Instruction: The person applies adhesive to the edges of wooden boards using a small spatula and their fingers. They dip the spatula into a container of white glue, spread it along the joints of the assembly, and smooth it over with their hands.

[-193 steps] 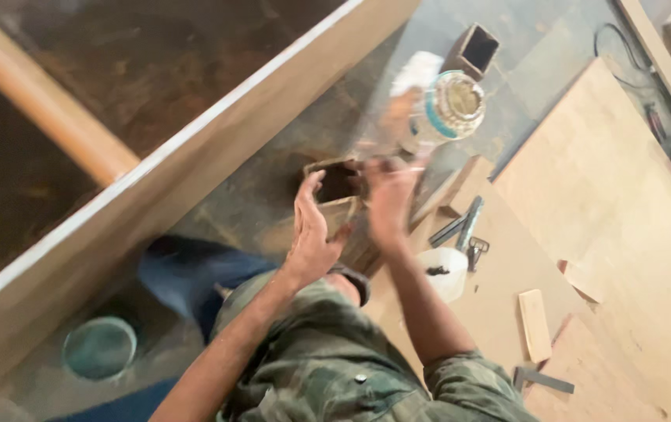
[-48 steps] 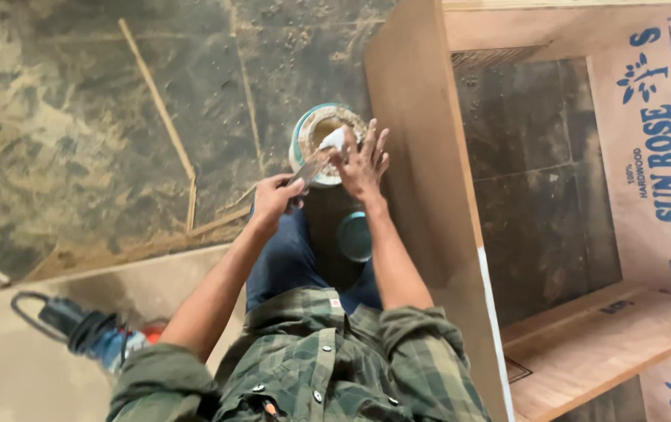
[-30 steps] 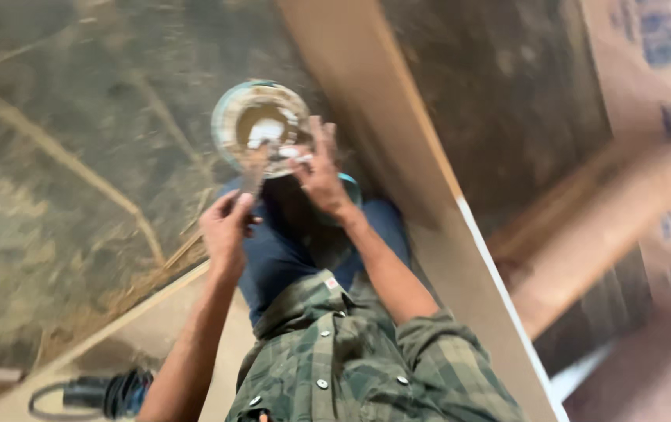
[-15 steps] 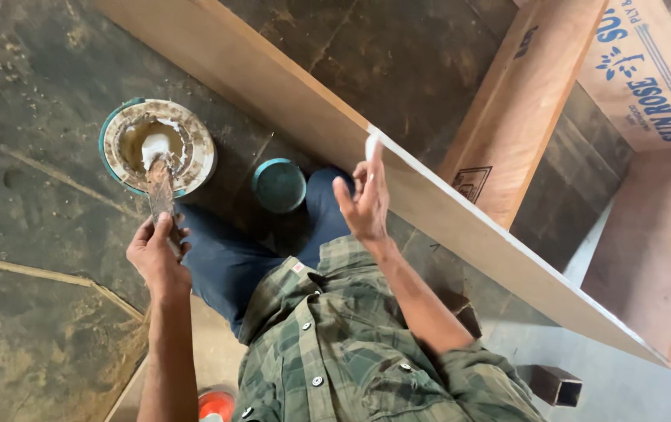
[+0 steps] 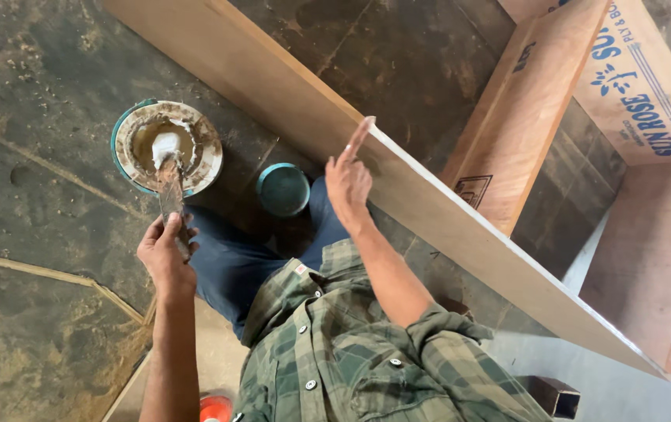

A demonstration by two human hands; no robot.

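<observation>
While the left hand [image 5: 167,254] pinched a flat wooden spreader [image 5: 171,191] dipped into white paste in the crusted round glue tin [image 5: 128,144] on the rough floor, the right hand [image 5: 348,180] rested loosely spread, forefinger raised, against the smooth plywood board's [image 5: 288,86] edge. Beside the knee lay a round teal lid [image 5: 283,190].

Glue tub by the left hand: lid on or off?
Off. The glue tub stands open, white paste showing, a flat stick from the left hand dipped in; a teal lid lies beside it.

The bottom edge is cutting off an orange object [image 5: 215,409] and a dark metal tube [image 5: 556,395]. White paste is burying the scraper's [image 5: 171,195] tip inside the tub [image 5: 128,125].
</observation>
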